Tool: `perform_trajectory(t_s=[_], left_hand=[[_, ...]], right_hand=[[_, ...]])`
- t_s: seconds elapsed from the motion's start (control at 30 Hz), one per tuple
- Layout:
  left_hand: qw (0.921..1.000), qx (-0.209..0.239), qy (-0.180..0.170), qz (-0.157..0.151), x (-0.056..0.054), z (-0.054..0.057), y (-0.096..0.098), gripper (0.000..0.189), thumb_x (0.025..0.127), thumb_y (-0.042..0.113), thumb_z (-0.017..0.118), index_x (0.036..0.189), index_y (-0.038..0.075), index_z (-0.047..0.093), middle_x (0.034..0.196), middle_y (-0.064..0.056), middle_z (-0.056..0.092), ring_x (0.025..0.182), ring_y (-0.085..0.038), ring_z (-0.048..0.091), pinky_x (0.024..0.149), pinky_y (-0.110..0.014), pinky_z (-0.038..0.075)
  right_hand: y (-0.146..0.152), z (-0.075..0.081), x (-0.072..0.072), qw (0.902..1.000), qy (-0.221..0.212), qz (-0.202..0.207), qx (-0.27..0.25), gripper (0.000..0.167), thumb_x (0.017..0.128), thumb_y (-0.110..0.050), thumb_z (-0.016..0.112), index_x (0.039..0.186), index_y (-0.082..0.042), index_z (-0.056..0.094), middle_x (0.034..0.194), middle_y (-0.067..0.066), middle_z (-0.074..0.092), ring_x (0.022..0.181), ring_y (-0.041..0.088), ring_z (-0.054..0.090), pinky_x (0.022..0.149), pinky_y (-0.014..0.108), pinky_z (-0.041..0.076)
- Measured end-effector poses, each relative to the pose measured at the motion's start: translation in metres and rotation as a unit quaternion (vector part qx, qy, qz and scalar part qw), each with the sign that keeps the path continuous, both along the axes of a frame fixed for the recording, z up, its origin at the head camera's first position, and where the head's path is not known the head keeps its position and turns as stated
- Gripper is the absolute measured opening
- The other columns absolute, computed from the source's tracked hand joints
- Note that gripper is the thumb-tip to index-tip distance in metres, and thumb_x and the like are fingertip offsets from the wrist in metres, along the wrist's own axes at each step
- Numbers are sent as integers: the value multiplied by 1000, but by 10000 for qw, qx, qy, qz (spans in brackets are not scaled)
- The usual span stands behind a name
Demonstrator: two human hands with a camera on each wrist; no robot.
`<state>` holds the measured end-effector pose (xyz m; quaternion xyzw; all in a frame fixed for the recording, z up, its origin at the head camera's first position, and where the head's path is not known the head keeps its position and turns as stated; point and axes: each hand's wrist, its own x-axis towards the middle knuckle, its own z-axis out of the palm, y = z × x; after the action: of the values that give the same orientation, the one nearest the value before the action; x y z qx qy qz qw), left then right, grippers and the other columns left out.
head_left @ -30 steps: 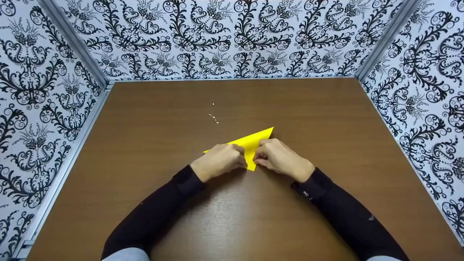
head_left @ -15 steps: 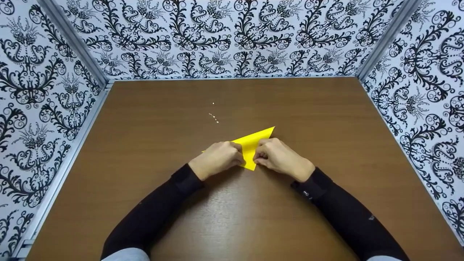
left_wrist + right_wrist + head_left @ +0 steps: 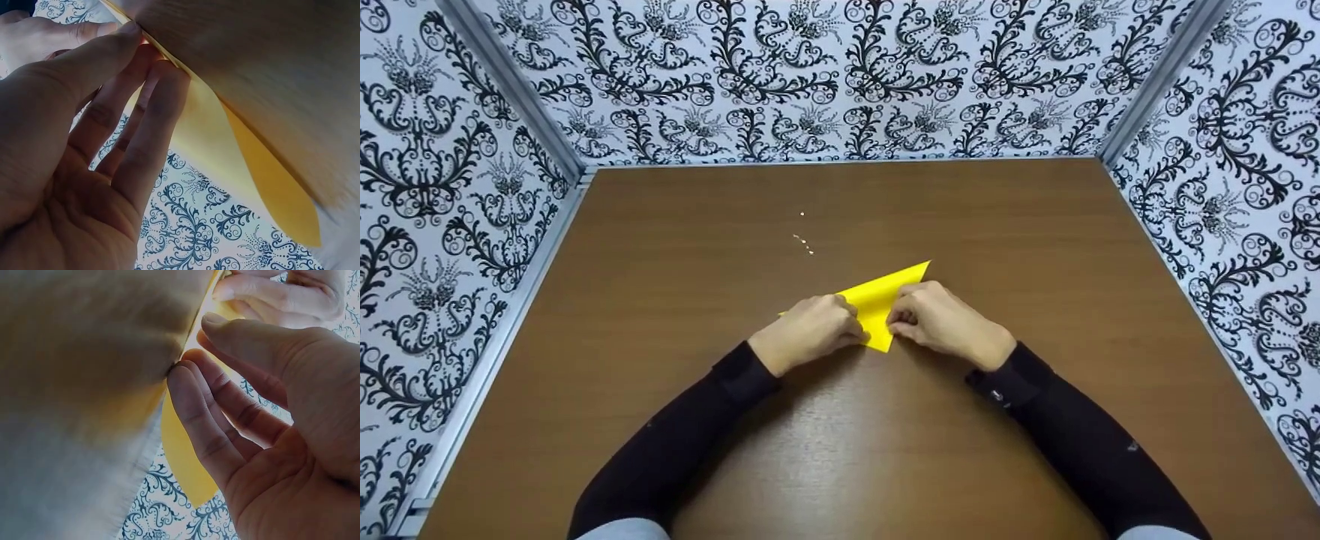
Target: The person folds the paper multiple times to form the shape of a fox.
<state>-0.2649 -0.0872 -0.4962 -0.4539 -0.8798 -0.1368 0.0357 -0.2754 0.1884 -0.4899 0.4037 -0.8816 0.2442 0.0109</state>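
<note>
Paper (image 3: 876, 309), yellow and folded, is lying on the table (image 3: 997, 225), where I am pinching its near edge with the left hand (image 3: 811, 330) and its right edge with the right hand (image 3: 949, 324).

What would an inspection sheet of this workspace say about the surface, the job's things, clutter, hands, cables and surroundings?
Surface: brown wooden-looking table, with a light glare near the front.
Job's things: yellow paper, apparently folded, pointed at its far right corner.
Clutter: a few tiny white specks beyond the paper; what they are is unclear.
Left hand: pinches the paper.
Right hand: pinches the paper at its right side.
Cables: nothing seen.
Surroundings: black-and-white patterned walls at the back and both sides, grey rails at the corners.
</note>
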Motion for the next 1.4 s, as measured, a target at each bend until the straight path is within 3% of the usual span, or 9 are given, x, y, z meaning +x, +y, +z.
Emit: perform_trajectory(t_s=[0.3,0.57,1.0,1.4], left_hand=[[10000,33,36,24,3,0,-4,12,107,26,87,111,17,93,98,-5,85,92,-24,80,83,-40,72],[9999,113,53,-120,6,1,-4,9,107,21,87,109,15,93,95,-7,84,90,-25,78,82,-41,72],[9997,-3,122,-203,4,1,-3,10,109,23,86,111,18,94,99,-4,88,87,-25,75,82,-40,71],[9990,-69,329,-310,6,1,-2,9,109,18,84,106,19,93,93,-1,86,85,-23,73,81,-39,68]], right_hand=[[-7,32,-22,9984,429,-170,-327,9,100,-4,92,108,0,90,101,16,83,87,29,79,78,40,71],[-25,52,-47,9988,324,-194,-319,9,102,-7,91,108,-1,90,104,17,85,92,34,80,83,44,72],[-49,44,-67,9993,-83,213,279,9,98,-8,94,103,-1,91,96,16,86,87,33,80,82,45,71],[-56,29,-76,9976,-389,96,566,10,99,-13,95,105,-5,93,97,12,87,86,26,78,79,36,67]])
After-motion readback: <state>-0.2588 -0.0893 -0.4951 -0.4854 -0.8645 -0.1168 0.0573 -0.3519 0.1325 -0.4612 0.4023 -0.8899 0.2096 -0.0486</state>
